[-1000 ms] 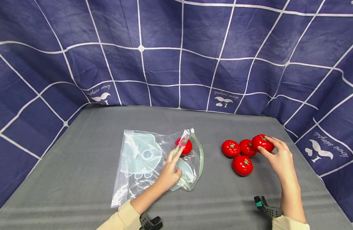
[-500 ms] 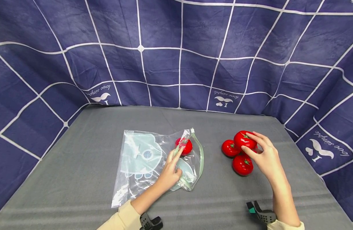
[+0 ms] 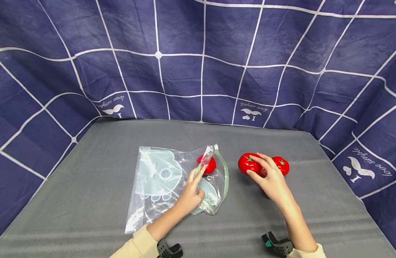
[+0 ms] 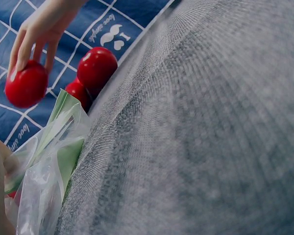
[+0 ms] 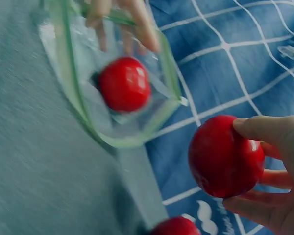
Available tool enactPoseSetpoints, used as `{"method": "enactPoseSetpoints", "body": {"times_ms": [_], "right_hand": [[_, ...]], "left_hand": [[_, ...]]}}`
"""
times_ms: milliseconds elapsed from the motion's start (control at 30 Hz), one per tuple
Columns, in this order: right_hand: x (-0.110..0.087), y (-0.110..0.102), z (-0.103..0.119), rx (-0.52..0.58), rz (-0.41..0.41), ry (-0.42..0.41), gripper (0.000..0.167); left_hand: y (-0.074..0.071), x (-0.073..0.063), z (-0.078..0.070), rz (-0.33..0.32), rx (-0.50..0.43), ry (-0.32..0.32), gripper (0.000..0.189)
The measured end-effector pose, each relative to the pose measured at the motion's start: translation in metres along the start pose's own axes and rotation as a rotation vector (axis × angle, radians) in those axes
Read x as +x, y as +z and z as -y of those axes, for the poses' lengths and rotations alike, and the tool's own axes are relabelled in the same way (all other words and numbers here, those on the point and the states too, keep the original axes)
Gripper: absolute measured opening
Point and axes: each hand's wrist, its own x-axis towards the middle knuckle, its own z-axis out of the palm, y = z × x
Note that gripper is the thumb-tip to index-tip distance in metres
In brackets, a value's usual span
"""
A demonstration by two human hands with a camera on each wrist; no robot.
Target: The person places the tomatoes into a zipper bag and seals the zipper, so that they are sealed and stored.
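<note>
My left hand [image 3: 189,195] holds the upper edge of a clear slider zip bag [image 3: 159,208] with a pale blue cartoon print and a green zip strip. The bag lies flat, its mouth facing right and standing open. One red tomato [image 5: 125,84] sits inside, just within the mouth, in the right wrist view. My right hand [image 3: 271,181] grips a second tomato [image 3: 248,163] between thumb and fingers, off the table and to the right of the bag mouth. Another tomato [image 3: 281,165] shows behind the right hand, which mostly hides the others near it.
The grey cloth-covered table [image 3: 98,172] carries everything. A dark blue curtain [image 3: 178,79] with white grid lines rises at the back and sides. In the left wrist view, loose tomatoes [image 4: 98,68] stand beyond the bag mouth.
My right hand has carried its tomato leftward, over the loose tomatoes and closer to the bag mouth. The left hand and the bag have stayed in place.
</note>
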Motion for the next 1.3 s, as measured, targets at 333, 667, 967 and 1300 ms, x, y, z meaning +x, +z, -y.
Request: {"method": "enactPoseSetpoints", "body": {"times_ms": [333,667,967,1300], "right_hand": [[-0.001,0.056,0.012,0.137,0.011,0.022,0.044],[-0.01,0.101,0.014,0.148,-0.163,-0.016,0.046],[-0.016,0.101,0.014,0.214,-0.094,0.032,0.043],[-0.013,0.103,0.014,0.315,-0.159,0.079,0.045]], "left_hand": [[0.0,0.001,-0.006,-0.017,0.026,-0.009,0.087],[-0.003,0.004,-0.014,0.003,0.042,-0.069,0.086],[-0.004,0.005,-0.016,0.005,0.036,-0.076,0.087],[-0.004,0.006,-0.015,-0.001,0.024,-0.048,0.088]]}}
